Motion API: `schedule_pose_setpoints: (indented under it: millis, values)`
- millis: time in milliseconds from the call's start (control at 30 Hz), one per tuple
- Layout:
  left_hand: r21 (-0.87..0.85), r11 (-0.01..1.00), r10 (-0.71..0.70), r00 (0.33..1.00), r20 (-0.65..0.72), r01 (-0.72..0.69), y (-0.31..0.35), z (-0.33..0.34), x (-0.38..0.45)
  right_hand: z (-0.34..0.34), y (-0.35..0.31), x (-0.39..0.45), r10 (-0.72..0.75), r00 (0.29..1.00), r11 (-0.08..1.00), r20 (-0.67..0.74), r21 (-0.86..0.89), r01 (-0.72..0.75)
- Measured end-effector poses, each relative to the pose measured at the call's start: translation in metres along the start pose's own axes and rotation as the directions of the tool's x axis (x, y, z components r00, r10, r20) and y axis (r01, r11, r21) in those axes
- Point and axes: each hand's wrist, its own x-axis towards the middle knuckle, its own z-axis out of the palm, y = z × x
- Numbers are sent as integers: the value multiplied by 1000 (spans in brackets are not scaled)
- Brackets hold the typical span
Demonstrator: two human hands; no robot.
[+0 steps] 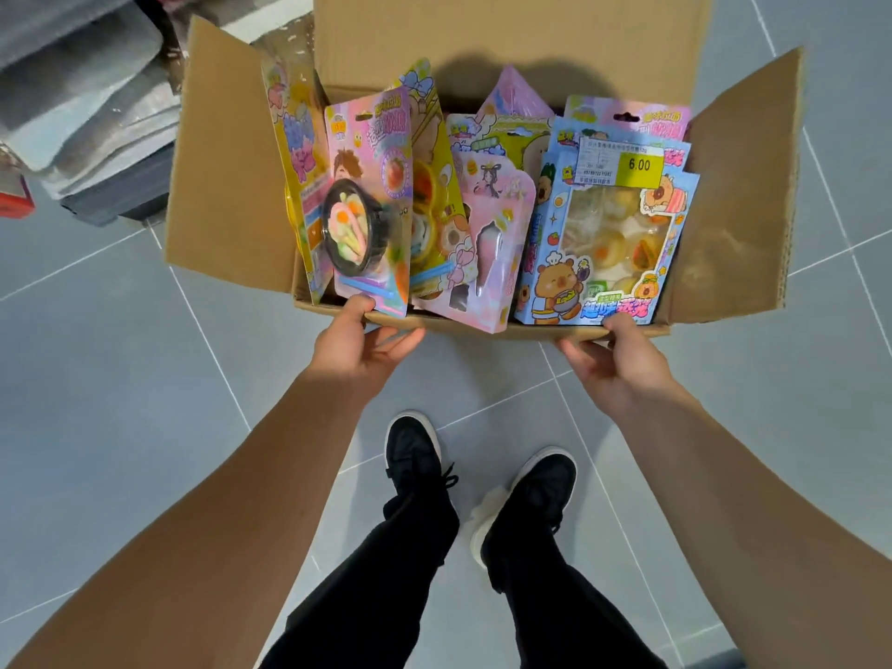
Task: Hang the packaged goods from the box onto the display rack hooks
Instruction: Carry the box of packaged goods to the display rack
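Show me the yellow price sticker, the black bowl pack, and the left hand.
yellow price sticker (639, 165), head view, on the printed 6.00.
black bowl pack (355, 234), head view, on the bowl's contents.
left hand (355, 347), head view, back of the hand.

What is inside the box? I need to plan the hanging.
The box holds upright toy packs, among them a pink pack and a blue pack priced 6.00. The box bottom is covered.

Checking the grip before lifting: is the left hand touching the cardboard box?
Touching. The head view shows the left hand gripping the cardboard box's near edge.
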Motion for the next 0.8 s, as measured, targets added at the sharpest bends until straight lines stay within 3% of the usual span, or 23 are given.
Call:
schedule_pose_setpoints:
  millis: [367,800]
  values:
    - [279,960,16,1000,5,-17,7,60,-229,-75,-63,-208,-17,997,994,-75,108,25]
    - [433,900,4,994,109,-51,-23,147,-440,-176,-153,-398,-10,993,948,-119,313,47]
